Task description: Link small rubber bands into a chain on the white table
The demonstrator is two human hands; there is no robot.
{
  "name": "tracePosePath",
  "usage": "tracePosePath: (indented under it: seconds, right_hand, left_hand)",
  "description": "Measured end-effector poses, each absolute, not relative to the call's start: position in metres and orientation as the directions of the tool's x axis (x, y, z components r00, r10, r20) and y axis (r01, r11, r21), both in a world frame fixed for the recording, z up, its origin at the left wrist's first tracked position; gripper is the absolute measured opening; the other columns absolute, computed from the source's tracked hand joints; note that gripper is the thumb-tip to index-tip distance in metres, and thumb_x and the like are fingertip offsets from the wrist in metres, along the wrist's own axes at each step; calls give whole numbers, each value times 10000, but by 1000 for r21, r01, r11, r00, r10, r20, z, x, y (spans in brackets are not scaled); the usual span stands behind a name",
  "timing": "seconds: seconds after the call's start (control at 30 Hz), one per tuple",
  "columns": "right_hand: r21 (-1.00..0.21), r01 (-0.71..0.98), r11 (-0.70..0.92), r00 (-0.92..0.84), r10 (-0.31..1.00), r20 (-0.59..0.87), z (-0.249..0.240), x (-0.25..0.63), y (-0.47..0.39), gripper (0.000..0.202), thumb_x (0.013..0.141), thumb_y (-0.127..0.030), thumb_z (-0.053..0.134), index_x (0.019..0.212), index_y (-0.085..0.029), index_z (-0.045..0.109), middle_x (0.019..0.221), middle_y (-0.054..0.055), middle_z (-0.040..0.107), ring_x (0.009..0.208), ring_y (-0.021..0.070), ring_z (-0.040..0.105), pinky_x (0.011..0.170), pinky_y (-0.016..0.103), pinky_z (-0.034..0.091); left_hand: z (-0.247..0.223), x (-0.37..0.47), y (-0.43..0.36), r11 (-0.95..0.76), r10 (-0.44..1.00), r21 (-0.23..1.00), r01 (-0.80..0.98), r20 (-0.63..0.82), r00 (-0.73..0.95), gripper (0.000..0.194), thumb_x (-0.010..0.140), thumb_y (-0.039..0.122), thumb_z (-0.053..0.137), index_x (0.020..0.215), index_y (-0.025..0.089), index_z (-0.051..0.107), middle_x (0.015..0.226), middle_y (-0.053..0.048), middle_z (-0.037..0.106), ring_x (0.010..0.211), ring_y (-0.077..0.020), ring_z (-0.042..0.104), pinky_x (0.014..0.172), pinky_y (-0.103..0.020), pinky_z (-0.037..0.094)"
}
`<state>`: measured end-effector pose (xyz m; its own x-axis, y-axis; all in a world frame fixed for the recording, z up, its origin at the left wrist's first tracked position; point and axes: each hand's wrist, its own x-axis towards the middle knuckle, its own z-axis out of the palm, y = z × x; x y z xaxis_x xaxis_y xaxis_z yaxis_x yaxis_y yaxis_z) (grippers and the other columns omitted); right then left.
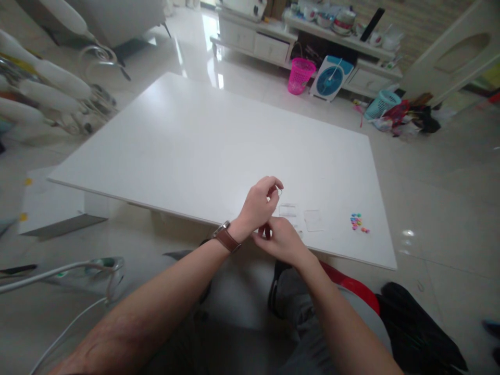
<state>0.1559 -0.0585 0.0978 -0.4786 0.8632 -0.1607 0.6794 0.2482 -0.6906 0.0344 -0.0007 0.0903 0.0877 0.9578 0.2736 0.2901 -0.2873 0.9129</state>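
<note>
Pinching a thin loop (280,193), the left grip (258,203) is over the surface (219,140). The right grip (284,238) is curled just beside it; I cannot tell if it holds something. Clear plastic pieces (313,221) lie just right of both grips, small colourful pieces (355,222) farther right.

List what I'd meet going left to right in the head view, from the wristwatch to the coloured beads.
Wristwatch with a brown strap → left hand → flat clear square piece → cluster of small coloured beads.
</note>
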Motion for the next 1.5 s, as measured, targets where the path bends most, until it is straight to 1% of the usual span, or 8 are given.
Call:
tracePosePath:
  seconds: [0.1,0.27,0.37,0.57,0.7,0.9,1.3,1.5]
  right_hand:
    - [-609,737,293,-526,814,-244,91,149,-61,146,852,-287,650,760,-175,648,734,50,698,677,178,605,621,280,396]
    - [-487,758,435,-599,759,-255,92,146,-63,210,900,-293,604,1009,-155,717,1008,121,761,942,260,673,768,321,468]
    - [-405,786,467,-596,747,-295,92,141,-69,233,919,-319,579,995,-152,723,995,135,765,913,276,690,749,336,478]
    - [-458,655,601,-753,572,-326,86,124,-82,154,884,-269,636,1003,-194,698,1015,87,758,935,248,695,746,310,465]
    - [-316,833,455,-551,735,-394,87,146,-62,110,921,-209,581,954,-198,685,926,76,730,845,222,664,702,306,438]
    - [-103,933,345,-360,892,-274,75,184,-24,169,947,-205,556,906,-179,718,1082,135,658,1115,279,530,835,342,479]
    - [-25,943,332,-321,884,-340,54,171,-21,236,916,-153,521,997,-110,739,1143,192,643,1132,309,501,867,360,493]
    - [-75,935,347,-352,883,-310,51,171,-24,217,891,-118,522,966,-122,726,1168,191,634,1125,312,505,868,368,487]
  left_hand:
    - [95,38,-10,-312,949,915,257,286,134,209,848,54,493,920,208,614,848,-3,633,795,-140,591,777,-282,472]
    - [97,41,-20,-260,962,943,206,235,139,184,840,62,520,911,201,617,800,11,628,765,-129,590,751,-266,472]
    - [95,41,-18,-206,977,964,171,193,90,166,838,70,532,899,200,616,789,15,630,763,-125,591,749,-261,471]
    - [94,36,-2,-155,987,985,69,152,56,102,850,123,591,913,193,629,768,14,626,733,-110,592,662,-227,455]
    - [89,21,11,-75,996,995,62,73,45,165,808,149,673,970,177,657,767,1,665,740,-118,628,645,-222,472]
    - [82,6,21,-15,1000,1000,16,15,1,139,772,151,718,907,149,689,753,-15,685,705,-114,636,657,-235,500]
    - [80,7,19,174,984,984,-33,-172,53,111,763,213,747,843,136,757,743,-40,731,663,-117,632,610,-234,509]
    - [83,7,14,243,968,963,-118,-234,87,105,754,213,767,796,123,733,743,-56,733,688,-127,669,663,-249,539]
